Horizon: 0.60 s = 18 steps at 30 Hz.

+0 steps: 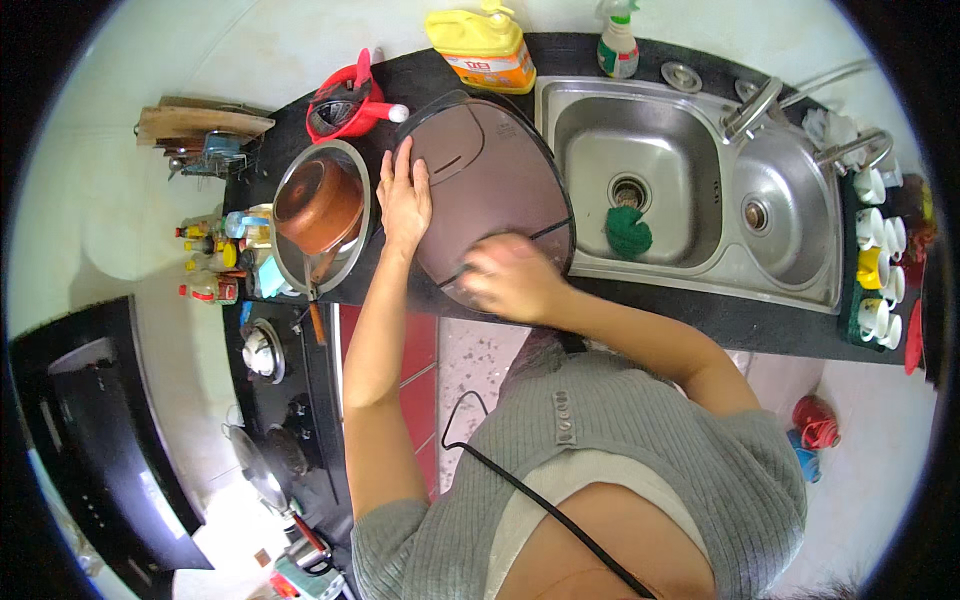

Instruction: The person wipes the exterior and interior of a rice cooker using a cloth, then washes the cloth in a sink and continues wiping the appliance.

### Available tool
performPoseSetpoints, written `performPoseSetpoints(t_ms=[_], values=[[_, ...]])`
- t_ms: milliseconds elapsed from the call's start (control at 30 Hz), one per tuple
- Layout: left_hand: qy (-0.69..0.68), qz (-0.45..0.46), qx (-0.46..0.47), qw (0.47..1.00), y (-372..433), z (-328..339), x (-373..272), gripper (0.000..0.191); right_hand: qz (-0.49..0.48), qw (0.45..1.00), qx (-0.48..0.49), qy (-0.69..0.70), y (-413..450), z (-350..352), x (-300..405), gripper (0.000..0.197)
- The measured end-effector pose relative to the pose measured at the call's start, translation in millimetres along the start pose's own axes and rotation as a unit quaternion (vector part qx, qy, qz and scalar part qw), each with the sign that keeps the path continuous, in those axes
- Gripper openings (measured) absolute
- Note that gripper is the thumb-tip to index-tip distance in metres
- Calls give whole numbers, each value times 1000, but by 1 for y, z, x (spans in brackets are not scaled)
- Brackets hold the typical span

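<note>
A rounded kitchen appliance (pixel 499 176) with a mauve-brown top and dark trim stands on the black counter, between a metal basin and the sink. My left hand (pixel 406 196) lies along its left edge, fingers spread, holding nothing. Over the near part of the top is my right hand (pixel 517 279), curled and blurred by motion. Whether anything is inside that hand cannot be made out. The appliance's sides are mostly hidden from above.
Left of the appliance, the metal basin (pixel 365 187) holds a copper-coloured pot (pixel 319 206). Behind stand a red container (pixel 346 101) and a yellow jug (pixel 484 49). A green scrubbing pad (pixel 628 232) lies in the double-bowl steel sink (pixel 701 279). Several cups (pixel 872 319) line the right end.
</note>
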<state>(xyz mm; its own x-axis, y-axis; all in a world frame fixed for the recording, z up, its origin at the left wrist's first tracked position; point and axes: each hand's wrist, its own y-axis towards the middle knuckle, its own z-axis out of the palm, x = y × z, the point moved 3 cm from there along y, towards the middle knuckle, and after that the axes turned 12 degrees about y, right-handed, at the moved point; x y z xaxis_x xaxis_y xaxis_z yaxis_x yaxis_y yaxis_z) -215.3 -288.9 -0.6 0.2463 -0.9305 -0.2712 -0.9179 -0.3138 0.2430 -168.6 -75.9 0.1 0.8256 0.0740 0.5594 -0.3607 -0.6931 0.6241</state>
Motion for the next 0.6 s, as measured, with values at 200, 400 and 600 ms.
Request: performPoseSetpoints(t_ms=[200,400,600], values=[[-77,19,-24,997,-23,-5,11,46,88,994,-30,-56,-19,-33,-20,23],[-151,14,-27,988,-61,-20,12,59,62,997,-6,-38,-5,-12,-2,28],[-175,-33,-36,983,-91,-54,5,49,332,920,-184,95,-19,-72,-35,31]])
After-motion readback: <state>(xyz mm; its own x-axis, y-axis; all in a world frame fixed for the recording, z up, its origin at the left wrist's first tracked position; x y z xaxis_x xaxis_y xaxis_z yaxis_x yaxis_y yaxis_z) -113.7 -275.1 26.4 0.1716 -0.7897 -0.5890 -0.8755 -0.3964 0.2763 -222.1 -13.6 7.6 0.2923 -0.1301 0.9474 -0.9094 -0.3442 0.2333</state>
